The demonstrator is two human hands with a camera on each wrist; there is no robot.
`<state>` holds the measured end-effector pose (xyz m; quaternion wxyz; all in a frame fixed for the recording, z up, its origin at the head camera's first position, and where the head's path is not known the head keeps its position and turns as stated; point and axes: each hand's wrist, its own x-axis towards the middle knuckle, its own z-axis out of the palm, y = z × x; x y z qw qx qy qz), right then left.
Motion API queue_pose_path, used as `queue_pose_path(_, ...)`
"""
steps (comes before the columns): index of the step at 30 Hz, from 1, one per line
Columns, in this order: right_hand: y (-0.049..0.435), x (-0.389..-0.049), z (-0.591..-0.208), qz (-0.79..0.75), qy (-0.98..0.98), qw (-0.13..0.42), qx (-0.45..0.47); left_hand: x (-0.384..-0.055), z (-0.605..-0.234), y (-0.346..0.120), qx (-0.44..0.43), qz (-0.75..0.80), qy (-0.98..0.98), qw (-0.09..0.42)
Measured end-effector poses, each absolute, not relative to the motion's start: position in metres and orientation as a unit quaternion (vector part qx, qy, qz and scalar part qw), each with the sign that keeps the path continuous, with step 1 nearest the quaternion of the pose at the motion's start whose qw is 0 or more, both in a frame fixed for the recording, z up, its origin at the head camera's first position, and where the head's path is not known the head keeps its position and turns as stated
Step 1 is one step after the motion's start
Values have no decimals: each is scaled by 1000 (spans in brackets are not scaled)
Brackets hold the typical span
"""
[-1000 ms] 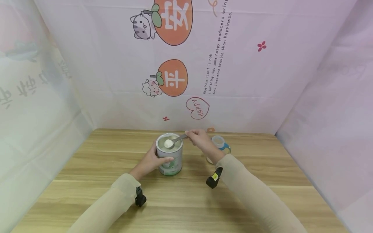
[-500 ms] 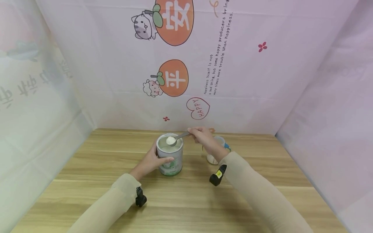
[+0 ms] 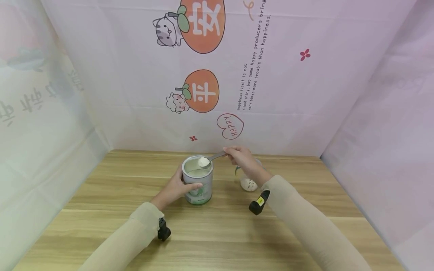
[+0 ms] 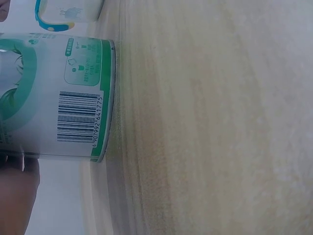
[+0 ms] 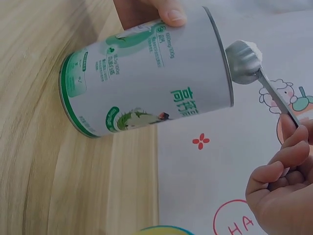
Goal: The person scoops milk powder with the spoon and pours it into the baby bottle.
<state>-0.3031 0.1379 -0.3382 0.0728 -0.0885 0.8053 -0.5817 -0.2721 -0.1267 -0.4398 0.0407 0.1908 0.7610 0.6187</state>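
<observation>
A white and green milk powder can [image 3: 200, 192] stands upright on the table, its top uncovered. My left hand [image 3: 174, 189] grips it round the left side, with the thumb across the front. My right hand [image 3: 245, 162] pinches the handle of a metal measuring spoon [image 5: 240, 63] between thumb and fingers. White powder [image 3: 204, 162] is heaped in the spoon's bowl, which is over the can's right rim. In the right wrist view the bowl is just beyond the rim, and the left thumb [image 5: 174, 15] lies on the can. Behind my right wrist stands a clear cup [image 3: 248, 184], partly hidden.
The cup's blue and yellow handle [image 4: 54, 25] shows in the left wrist view. The wooden table [image 3: 210, 237] meets printed cloth walls [image 3: 288, 113] at the back and both sides. Black wrist cameras hang below both cuffs.
My right hand has moved to the right and slightly up, bringing the spoon with its powder out of the can's middle to the right rim. The left hand and can have not moved.
</observation>
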Motion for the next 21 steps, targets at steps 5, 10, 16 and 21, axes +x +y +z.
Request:
queue_pose_path(5,147,-303,-337,-591,799,68,-91,-272,-440,-127,193,620,759,43)
queue_pose_path(10,158,-303,-333,-585,802,68,-93,-273,-441,-128,196,624,755,48)
queue_pose_path(16,171,-304,-330,-582,805,69,-95,-273,-442,-128,196,622,757,46)
queue_pose_path(21,182,-303,-327,-588,801,58,-97,-274,-442,-127,195,623,756,47)
